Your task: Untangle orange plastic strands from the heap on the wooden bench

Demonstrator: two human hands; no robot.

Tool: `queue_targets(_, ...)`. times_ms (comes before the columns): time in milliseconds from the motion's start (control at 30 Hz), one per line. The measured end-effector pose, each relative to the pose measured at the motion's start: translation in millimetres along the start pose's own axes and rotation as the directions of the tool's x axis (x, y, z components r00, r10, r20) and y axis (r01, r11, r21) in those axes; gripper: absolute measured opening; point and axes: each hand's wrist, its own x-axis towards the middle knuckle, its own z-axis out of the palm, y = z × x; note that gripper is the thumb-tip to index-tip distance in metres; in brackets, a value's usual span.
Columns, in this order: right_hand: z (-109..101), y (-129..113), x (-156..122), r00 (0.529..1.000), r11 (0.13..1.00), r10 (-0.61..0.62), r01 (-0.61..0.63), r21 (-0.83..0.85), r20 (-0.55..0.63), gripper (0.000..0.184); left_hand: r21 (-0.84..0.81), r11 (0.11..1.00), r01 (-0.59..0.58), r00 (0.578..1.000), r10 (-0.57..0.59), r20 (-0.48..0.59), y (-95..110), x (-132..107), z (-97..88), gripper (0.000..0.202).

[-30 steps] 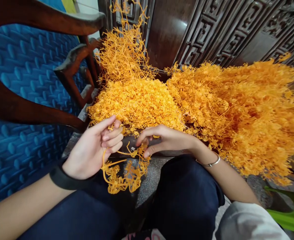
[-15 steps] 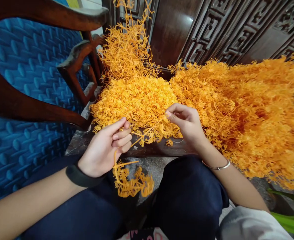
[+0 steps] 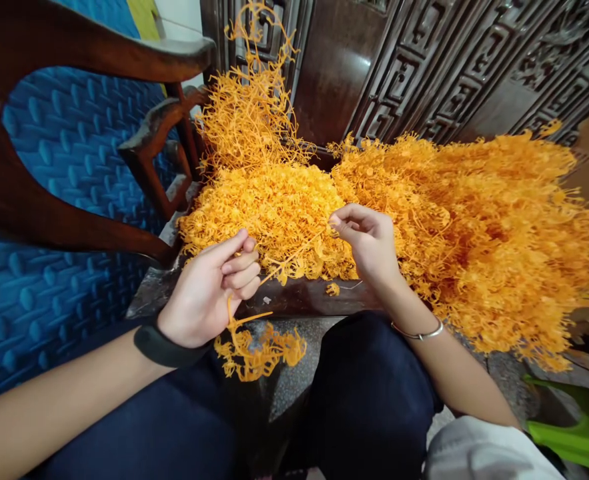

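In my left hand (image 3: 211, 290), fingers curled, is an orange plastic sprig (image 3: 261, 353); its stem passes through the fist and its curly, branched end hangs below. A thin stem part runs up and right from the fist toward my right hand (image 3: 369, 240). That hand pinches thumb and forefinger together near the stem's far end; what exactly lies between the fingertips is too small to make out. Right behind both hands is a heap of small orange plastic pieces (image 3: 269, 200) on a dark wooden bench seat (image 3: 304, 298).
A large pile of orange sprigs (image 3: 489, 247) spreads on the right. Bare tangled stems (image 3: 254, 113) rise at the back left. A curved wooden armrest (image 3: 89, 223) stands left, before blue textured matting (image 3: 49, 140). One loose piece (image 3: 333, 289) lies by the seat edge. A green plastic stool (image 3: 574, 427) is lower right.
The view has shifted slightly. Both hands keep nearly the same pose, and the hanging end of the sprig has swung a little to the left.
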Motion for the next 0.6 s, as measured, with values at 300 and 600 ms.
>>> queue_targets(300, -43.0, 43.4, 32.2, 0.881, 0.997, -0.017, 0.049, 0.055, -0.473, 0.018, 0.177, 0.960, 0.219, 0.974, -0.204, -0.098, -17.9, -18.0, -19.4, 0.028)
queue_targets(600, -11.1, 40.0, 31.7, 0.913, 0.796, -0.400, 0.392, -0.460, 0.086, 0.012, 0.228, 0.954, 0.196, 0.980, -0.199, -0.008, -24.6, -18.1, -23.0, 0.027)
